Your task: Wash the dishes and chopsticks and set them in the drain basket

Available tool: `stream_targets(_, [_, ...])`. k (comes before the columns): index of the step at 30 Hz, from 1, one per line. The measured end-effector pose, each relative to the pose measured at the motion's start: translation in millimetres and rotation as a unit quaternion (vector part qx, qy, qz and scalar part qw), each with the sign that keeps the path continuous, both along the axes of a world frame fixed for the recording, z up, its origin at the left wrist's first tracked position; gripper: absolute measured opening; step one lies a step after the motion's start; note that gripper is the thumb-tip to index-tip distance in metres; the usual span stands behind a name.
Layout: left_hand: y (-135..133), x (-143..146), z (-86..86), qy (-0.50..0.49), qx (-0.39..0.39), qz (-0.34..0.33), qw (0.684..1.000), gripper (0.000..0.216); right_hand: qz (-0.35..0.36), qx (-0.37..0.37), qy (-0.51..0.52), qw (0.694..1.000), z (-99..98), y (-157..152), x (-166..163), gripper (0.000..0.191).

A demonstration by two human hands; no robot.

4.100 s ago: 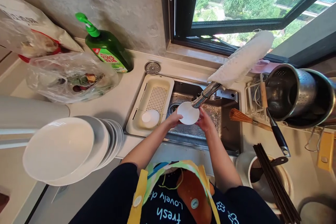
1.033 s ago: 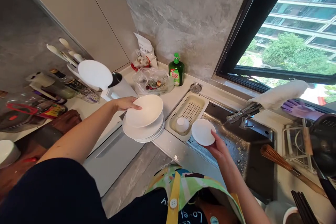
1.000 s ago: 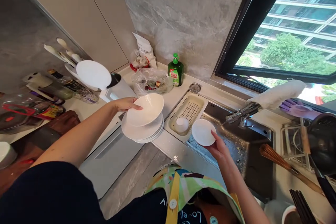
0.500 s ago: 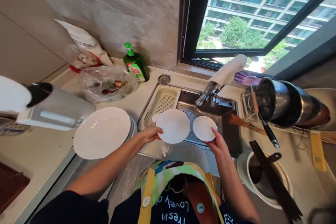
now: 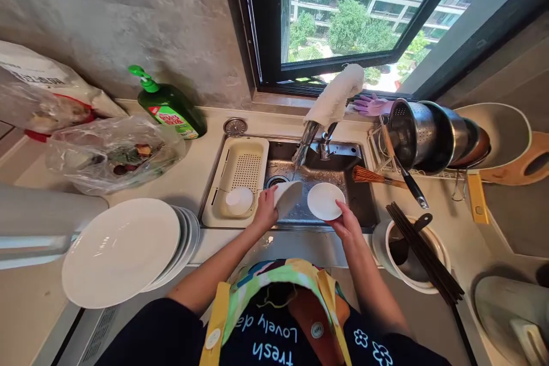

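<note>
My left hand grips a white plate, tilted steeply over the sink's near side below the faucet. In my right hand is a smaller white dish, its face turned up, held by the rim above the sink basin. To the left of my left hand, a small white bowl sits in the cream drain basket. A thin stream seems to fall from the faucet, whose neck is wrapped in a white cloth.
Large white plates are stacked on the left counter, near a green pump bottle and a clear plastic bag. Rightward are a bamboo brush, racked metal pots and a white pot with dark chopsticks across it.
The view has shifted leftward over the counter. My left hand has tipped its plate from facing the camera to steeply on edge. The right hand still holds the smaller dish.
</note>
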State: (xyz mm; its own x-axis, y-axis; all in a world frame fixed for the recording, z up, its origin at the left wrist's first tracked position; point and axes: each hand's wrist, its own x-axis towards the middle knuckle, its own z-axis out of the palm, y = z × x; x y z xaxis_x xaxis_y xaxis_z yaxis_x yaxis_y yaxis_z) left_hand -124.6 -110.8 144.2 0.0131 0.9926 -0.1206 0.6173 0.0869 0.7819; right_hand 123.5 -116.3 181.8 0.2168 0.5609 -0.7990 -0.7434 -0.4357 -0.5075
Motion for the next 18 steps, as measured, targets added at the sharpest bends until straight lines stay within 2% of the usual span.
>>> stream_targets(2, [6.1, 1.3, -5.7, -0.129, -0.109, 0.069, 0.983, 0.076, 0.017, 0.007, -0.018, 1.0, -6.2, 2.4, -9.1, 0.045])
stream_targets(5, [8.5, 7.6, -18.6, -0.291, -0.248, 0.165, 0.909, 0.08, 0.039, 0.04, -0.076, 0.996, -14.0, 5.2, -24.7, 0.06])
stream_targets(8, [4.6, 14.2, -33.5, -0.377, -0.268, 0.194, 0.865, 0.085, 0.081, 0.088, -0.168, 0.978, -19.4, 6.4, -36.4, 0.073])
stream_targets(10, [2.2, 16.6, -42.6, -0.407, -0.27, 0.2, 0.85, 0.088, 0.115, 0.117, -0.266, 0.95, -20.5, 6.6, -40.3, 0.073])
stream_targets(12, [1.3, 17.6, -50.3, -0.428, -0.271, 0.202, 0.838, 0.092, 0.15, 0.138, -0.395, 0.896, -19.6, 6.2, -41.8, 0.066])
stream_targets(15, [2.6, 18.3, -57.9, -0.457, -0.267, 0.202, 0.824, 0.094, 0.189, 0.181, -0.565, 0.783, -17.1, 3.1, -42.4, 0.054])
stream_targets(18, [5.2, 20.0, -61.3, -0.486, -0.259, 0.195, 0.812, 0.093, 0.214, 0.261, -0.669, 0.662, -17.2, -4.0, -43.6, 0.045])
